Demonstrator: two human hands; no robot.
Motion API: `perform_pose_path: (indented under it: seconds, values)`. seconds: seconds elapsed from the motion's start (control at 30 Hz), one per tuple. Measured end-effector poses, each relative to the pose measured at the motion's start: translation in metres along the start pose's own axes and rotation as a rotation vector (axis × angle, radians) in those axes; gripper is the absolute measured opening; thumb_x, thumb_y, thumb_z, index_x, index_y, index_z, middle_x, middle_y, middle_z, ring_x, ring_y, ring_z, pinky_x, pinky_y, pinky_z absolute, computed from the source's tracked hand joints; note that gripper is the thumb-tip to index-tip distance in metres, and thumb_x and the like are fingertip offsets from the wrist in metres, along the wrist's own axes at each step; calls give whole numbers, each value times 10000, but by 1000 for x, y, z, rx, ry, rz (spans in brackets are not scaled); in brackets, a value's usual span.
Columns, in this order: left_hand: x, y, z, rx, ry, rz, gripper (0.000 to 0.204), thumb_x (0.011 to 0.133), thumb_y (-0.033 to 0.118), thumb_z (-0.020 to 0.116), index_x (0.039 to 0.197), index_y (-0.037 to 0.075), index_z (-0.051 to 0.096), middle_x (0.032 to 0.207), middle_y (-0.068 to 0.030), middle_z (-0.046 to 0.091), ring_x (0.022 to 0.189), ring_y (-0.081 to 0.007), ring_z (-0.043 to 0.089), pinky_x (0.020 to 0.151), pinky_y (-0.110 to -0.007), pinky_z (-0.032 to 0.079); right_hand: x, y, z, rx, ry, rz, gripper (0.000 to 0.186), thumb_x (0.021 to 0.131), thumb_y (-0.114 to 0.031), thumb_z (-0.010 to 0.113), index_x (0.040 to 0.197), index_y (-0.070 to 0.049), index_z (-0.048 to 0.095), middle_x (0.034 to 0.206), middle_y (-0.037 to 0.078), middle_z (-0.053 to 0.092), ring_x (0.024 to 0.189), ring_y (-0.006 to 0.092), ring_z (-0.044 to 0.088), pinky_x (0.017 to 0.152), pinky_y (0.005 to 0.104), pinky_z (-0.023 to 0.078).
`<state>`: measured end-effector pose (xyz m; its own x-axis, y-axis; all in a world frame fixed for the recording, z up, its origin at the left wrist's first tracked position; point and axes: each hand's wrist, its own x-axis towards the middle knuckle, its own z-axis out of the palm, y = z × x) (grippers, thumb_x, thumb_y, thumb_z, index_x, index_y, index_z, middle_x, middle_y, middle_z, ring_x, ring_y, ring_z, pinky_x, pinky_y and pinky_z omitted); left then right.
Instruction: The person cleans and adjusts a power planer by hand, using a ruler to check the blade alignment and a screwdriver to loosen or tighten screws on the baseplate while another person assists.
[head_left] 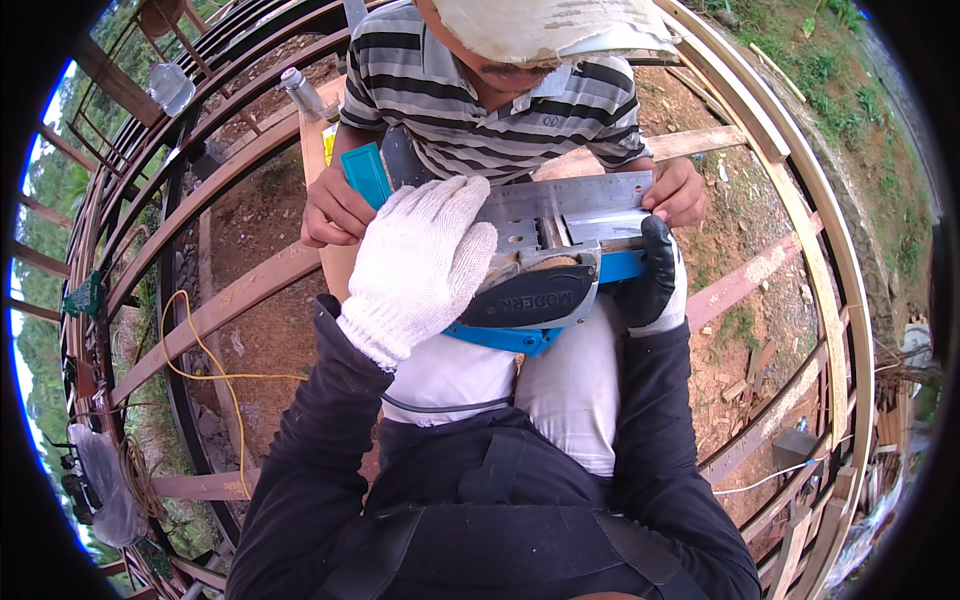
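Observation:
An electric planer (532,296), blue with a dark side cover, lies across my lap with its flat metal sole facing up. My left hand (418,268), in a white knit glove, is closed over its left end, its fingertips partly hidden. At the right end, my right hand (652,278) grips the body, its glove black at the fingers. A co-worker facing me holds a metal ruler (605,192) on edge along the sole with one hand (677,192). The co-worker's other hand (335,208) is beside a teal rectangular piece (366,175).
Long curved-looking wooden beams (215,325) frame the space around us, above bare soil. A yellow cord (212,352) hangs at left. A bottle (298,90) stands on a board behind the co-worker's arm. Wood scraps (760,362) lie at right.

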<state>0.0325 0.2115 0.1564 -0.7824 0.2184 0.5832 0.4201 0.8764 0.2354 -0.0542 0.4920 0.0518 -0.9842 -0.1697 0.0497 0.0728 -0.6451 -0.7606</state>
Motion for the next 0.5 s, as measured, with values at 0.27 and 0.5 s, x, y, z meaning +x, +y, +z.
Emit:
perform_pose_path:
  seconds: [0.27,0.5]
  values:
    - [-2,-4,3,1,-28,13,370,963,202,644,1275,3,638,1199,-204,692,1082,-401,655,961,-470,511,0,-11,18,-1,38,35,511,1089,-312,502,1511,-29,446,1510,114,502,1384,224,493,1180,412,382]
    - [-5,-26,15,120,4,209,335,975,98,650,1299,18,637,1264,-152,695,1095,-365,690,931,-434,571,24,-2,-21,-1165,-251,-821,735,882,-58,751,1516,0,383,1502,161,481,1407,265,473,1195,420,371]
